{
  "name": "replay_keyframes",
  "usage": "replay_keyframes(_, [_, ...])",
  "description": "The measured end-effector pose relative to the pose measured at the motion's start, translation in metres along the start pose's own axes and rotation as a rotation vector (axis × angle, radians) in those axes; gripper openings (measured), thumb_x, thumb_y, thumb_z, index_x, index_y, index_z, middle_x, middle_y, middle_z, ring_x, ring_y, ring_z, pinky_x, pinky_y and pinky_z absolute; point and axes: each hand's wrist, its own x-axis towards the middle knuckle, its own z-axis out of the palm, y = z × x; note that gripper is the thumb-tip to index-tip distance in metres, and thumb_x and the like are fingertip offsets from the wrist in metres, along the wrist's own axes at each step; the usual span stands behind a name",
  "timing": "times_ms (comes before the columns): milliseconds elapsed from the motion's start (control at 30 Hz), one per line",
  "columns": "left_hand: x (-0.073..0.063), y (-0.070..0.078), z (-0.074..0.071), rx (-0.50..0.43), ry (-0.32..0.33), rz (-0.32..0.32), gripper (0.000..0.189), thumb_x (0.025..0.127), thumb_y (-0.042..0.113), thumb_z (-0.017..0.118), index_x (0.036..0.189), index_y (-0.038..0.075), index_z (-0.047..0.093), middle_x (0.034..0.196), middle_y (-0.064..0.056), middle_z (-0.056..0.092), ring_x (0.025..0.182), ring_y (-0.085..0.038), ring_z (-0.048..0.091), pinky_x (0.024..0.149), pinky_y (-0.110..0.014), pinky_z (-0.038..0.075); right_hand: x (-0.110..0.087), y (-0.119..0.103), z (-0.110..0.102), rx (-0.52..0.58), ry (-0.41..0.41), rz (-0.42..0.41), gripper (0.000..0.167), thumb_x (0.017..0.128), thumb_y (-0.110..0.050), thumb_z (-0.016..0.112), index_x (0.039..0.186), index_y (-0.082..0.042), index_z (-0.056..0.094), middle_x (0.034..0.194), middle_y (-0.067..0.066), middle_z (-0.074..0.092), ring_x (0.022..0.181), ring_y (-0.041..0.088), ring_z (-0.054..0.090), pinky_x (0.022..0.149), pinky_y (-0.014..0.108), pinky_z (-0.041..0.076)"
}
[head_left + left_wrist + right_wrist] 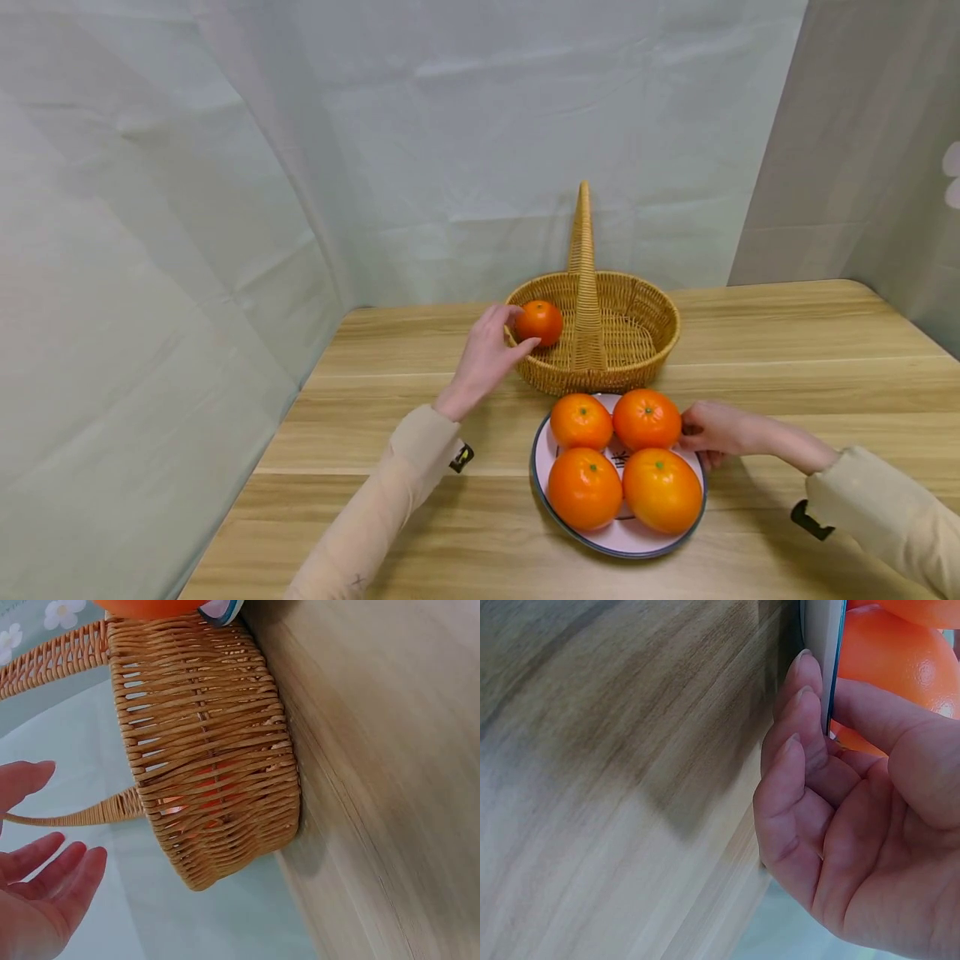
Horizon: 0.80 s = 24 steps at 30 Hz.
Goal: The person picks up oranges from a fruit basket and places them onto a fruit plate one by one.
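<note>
A wicker basket point(592, 382) with a tall handle stands at the back of the table, and one orange point(542, 323) lies inside its left end. Over that end reaches my left hand point(483, 358), its thumb and fingers spread apart beside the orange. In the left wrist view the left hand point(49, 900) holds nothing, and the orange shows through the weave lower down. My right hand point(877, 817) pinches the rim of a plate point(628, 546), thumb on the upper side and curled fingers underneath. Several oranges point(585, 489) sit on the plate, directly in front of the basket.
The wooden table point(360, 433) ends at a pale cloth backdrop point(465, 150) behind the basket. Another cloth hanging point(150, 333) runs along the left side. The plate's far edge lies close to the basket's front wall.
</note>
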Motion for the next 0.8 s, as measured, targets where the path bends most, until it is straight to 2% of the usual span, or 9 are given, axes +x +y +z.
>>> replay_keyframes(233, [0.01, -0.004, 0.002, -0.004, -0.054, -0.096, 0.037, 0.078, 0.019, 0.071, 0.104, -0.002, 0.056, 0.096, -0.015, 0.054, 0.088, -0.03, 0.05, 0.073, -0.032, 0.041, 0.0, 0.0, 0.0, -0.002, 0.006, -0.004, 0.018, 0.088, -0.004, 0.054, 0.07, -0.007, 0.055, 0.049, -0.009, 0.053, 0.041, 0.006, 0.05, 0.039, 0.026, 0.045])
replay_keyframes(633, [0.023, -0.007, 0.008, 0.039, -0.103, -0.163, 0.043, 0.078, 0.021, 0.072, 0.109, -0.001, 0.055, 0.102, -0.011, 0.054, 0.093, -0.027, 0.05, 0.079, -0.033, 0.041, 0.001, 0.003, 0.0, 0.011, 0.003, -0.002, 0.018, 0.088, -0.004, 0.054, 0.071, -0.007, 0.056, 0.05, -0.008, 0.053, 0.041, 0.006, 0.05, 0.039, 0.026, 0.045])
replay_keyframes(800, [0.025, -0.007, 0.011, 0.047, -0.127, -0.174, 0.047, 0.077, 0.022, 0.073, 0.113, -0.002, 0.053, 0.106, -0.016, 0.053, 0.093, -0.026, 0.049, 0.08, -0.034, 0.042, 0.001, 0.004, 0.0, 0.018, 0.001, -0.002, 0.016, 0.088, -0.005, 0.055, 0.072, -0.006, 0.056, 0.05, -0.007, 0.054, 0.041, 0.006, 0.05, 0.039, 0.026, 0.045])
